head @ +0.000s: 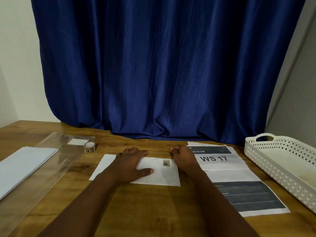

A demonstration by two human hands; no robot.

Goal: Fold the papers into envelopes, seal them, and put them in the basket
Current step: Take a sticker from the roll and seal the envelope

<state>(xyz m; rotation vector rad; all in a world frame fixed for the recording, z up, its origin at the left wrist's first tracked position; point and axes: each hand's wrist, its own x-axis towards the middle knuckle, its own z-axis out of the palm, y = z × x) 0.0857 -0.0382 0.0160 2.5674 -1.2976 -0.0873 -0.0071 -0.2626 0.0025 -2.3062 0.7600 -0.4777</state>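
Note:
A white folded paper envelope (pixel 162 175) lies flat on the wooden table in front of me, with a small brown sticker (pixel 166 163) on its upper right part. My left hand (pixel 131 164) rests flat on the envelope's left half, fingers spread and thumb pointing right. My right hand (pixel 183 156) sits at the envelope's right edge with its fingers curled in; I cannot see anything in it. The white perforated basket (pixel 266 161) stands at the right, with nothing visible inside it.
A printed sheet reading "WS 17" (pixel 234 178) lies between the envelope and the basket. A small roll of stickers (pixel 89 146) stands at the back left. A stack of white papers (pixel 22 166) and a clear plastic sleeve (pixel 56 161) lie at left. A blue curtain (pixel 162 65) hangs behind.

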